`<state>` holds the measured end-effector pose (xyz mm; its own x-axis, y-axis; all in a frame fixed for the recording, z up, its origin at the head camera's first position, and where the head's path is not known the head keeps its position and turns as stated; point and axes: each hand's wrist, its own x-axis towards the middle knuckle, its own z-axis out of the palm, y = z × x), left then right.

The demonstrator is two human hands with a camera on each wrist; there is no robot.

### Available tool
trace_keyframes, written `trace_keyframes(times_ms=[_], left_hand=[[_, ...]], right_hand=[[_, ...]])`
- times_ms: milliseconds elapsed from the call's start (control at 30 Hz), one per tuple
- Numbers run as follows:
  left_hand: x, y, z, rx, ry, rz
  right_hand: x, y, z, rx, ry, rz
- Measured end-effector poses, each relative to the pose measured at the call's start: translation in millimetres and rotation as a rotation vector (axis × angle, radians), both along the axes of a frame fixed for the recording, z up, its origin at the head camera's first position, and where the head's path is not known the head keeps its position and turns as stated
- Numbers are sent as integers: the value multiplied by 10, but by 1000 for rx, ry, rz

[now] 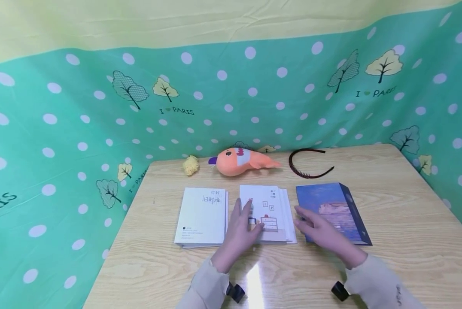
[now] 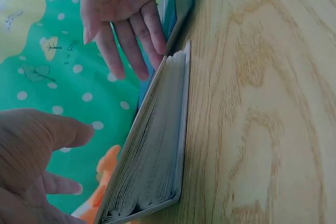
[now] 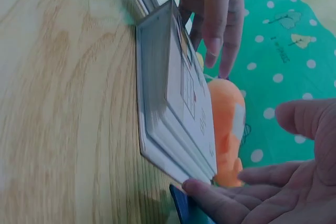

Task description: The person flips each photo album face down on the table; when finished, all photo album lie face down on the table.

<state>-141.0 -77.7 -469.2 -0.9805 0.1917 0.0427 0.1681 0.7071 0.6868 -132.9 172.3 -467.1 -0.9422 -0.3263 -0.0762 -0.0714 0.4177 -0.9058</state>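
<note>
Three hardcover books lie in a row on the wooden table. The middle one is a thick white book (image 1: 270, 198) with a furniture drawing on its cover; its page block (image 2: 152, 140) shows in the left wrist view. My left hand (image 1: 239, 227) is over its left side, fingers extended and thumb apart. At its right side, my right hand (image 1: 323, 229) has its fingers stretched towards the book's edge, and overlaps a blue book (image 1: 337, 206) with a seascape cover. To the left lies another white book (image 1: 202, 214) with handwritten-style characters. Nothing is gripped by either hand.
Behind the books are an orange plush toy (image 1: 231, 166), a small pale-yellow fluffy ball (image 1: 190, 165) and a dark toothed headband (image 1: 302, 174). A green dotted cloth (image 1: 208, 107) encloses the table's (image 1: 405, 206) back and sides.
</note>
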Motion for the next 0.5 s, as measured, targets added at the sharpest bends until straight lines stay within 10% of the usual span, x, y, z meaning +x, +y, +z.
trace_keyframes(times_ms=[500], left_hand=[[-3,23,-35,141,-107,23]], right_hand=[[19,-122,67,-83,-206,-20]])
